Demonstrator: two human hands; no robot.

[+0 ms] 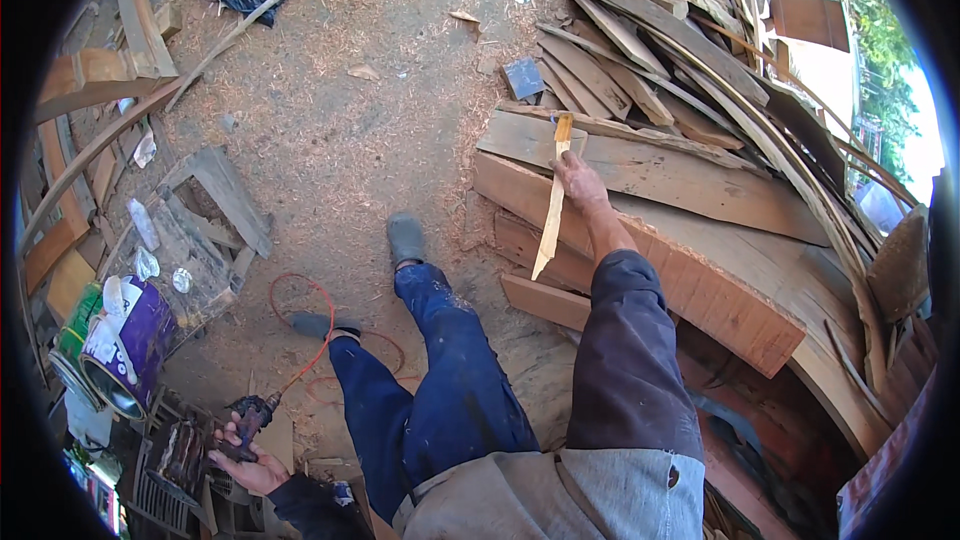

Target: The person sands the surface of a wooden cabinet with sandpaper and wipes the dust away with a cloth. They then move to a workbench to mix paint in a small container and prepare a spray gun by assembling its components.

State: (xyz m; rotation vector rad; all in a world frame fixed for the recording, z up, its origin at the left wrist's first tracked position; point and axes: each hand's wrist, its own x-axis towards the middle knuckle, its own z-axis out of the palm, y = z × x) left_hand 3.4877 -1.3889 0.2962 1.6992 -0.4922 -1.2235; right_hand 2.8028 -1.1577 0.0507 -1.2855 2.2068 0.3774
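On a sawdust-strewn dirt yard (330,130) beside stacked weathered planks (640,170), your right hand (578,180) grips a thin pale wood strip (552,202); your left hand (245,460) clasps a dark corded power drill (252,418)

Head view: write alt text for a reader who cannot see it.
Seen from above, a person's right hand grips a thin pale wooden strip over stacked planks, while the left hand holds a corded power tool low beside paint cans. Sawdust and scrap wood cover the dirt ground.
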